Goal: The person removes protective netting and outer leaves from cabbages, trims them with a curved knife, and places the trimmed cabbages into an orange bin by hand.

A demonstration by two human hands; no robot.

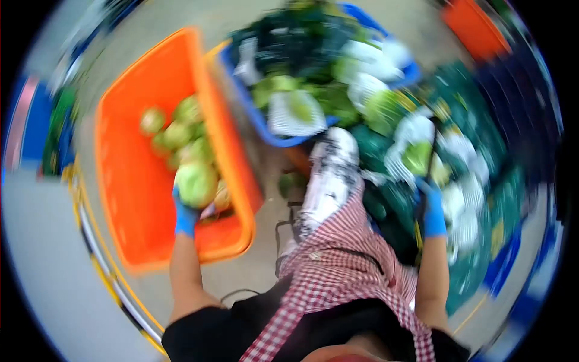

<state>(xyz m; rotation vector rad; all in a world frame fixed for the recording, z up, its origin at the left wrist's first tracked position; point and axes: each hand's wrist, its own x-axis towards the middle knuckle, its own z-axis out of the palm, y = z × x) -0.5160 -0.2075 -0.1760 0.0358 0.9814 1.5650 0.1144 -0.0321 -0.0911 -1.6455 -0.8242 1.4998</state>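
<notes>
My left hand [185, 212], in a blue glove, holds a pale green cabbage [197, 183] inside the orange bin [129, 229]. Several more green heads [181, 133] lie in that bin beyond it. On the right, my right hand [429, 202], also in a blue glove, is closed round a dark, thin tool, blurred, that points away from me. Beneath and around the tool are green heads in white foam nets [416, 158] on dark green plastic bags [461, 99].
A blue bin [274, 140] full of leaves, dark plastic and white netting stands ahead. Another orange container [476, 30] is at the upper right. Dark crates [518, 114] stand at the right. A yellow-edged rail [99, 247] runs along the left.
</notes>
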